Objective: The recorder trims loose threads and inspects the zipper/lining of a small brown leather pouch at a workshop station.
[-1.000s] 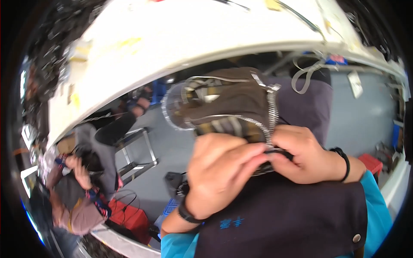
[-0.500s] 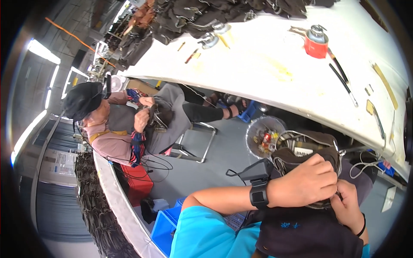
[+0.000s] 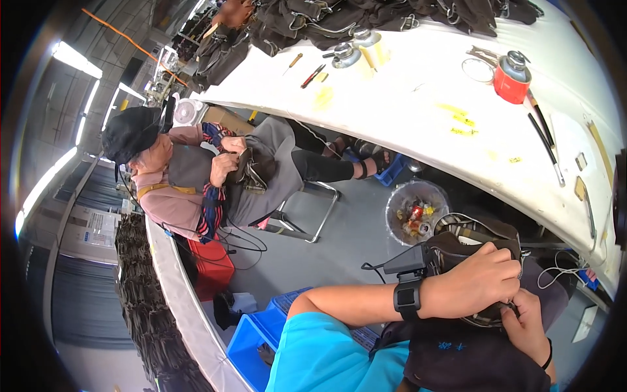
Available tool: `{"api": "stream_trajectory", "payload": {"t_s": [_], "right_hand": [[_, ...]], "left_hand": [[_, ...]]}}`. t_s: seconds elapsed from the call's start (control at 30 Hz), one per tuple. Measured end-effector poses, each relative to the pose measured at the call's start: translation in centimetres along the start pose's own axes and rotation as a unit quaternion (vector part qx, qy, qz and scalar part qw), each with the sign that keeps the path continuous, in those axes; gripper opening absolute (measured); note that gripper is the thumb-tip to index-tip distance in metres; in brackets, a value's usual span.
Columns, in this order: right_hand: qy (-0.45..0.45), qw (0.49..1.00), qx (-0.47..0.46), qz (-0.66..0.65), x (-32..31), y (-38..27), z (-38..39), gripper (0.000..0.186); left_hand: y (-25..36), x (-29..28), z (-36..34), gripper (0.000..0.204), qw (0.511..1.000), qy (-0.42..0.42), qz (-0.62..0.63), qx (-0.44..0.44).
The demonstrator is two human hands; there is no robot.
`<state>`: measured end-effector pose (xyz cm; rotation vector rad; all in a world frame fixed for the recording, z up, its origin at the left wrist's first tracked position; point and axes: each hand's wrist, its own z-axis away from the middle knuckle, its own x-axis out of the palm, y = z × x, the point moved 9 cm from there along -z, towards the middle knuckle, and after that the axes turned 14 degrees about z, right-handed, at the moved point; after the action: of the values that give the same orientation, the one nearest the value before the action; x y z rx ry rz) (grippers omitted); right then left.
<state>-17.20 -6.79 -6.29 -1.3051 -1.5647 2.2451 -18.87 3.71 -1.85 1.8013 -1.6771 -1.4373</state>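
A dark brown bag (image 3: 454,255) with plaid lining and a metal zipper along its edge lies over my lap at the lower right, on a dark apron (image 3: 470,356). My left hand (image 3: 483,281) is curled over the bag's zipped edge, fingers pinched together and partly hiding what is between them. My right hand (image 3: 526,326) grips the same edge just below, thumb pressed to it. A black device (image 3: 405,261) with a cord sits beside my left wrist.
A white table (image 3: 366,91) holds dark fabric pieces (image 3: 313,16), a red can (image 3: 511,85) and tools. Below are a waste bin (image 3: 401,202), blue crates (image 3: 255,340) and a red box (image 3: 212,274). A seated co-worker (image 3: 163,189) works on dark fabric at the left.
Since a second ago the view has swung left, bringing the co-worker and more tabletop into sight, so my hands and the bag appear further right. Both hands stay on the bag.
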Motion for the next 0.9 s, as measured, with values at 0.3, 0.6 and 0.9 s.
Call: {"api": "stream_trajectory", "payload": {"t_s": [0.3,0.6,0.9], "right_hand": [[-0.03,0.999,0.022,0.014,0.6,-0.3,-0.8,0.018],[-0.068,0.997,0.025,0.0,1.4,-0.1,-1.2,0.018],[-0.061,0.998,0.034,0.0,1.3,0.1,-1.0,0.015]], "left_hand": [[-0.4,-0.3,0.5,0.011,0.998,0.011,-0.052,0.018],[-0.8,-0.1,1.3,0.021,0.998,0.004,-0.06,0.02],[-0.3,-0.1,1.7,0.019,0.997,0.043,-0.059,0.038]]}}
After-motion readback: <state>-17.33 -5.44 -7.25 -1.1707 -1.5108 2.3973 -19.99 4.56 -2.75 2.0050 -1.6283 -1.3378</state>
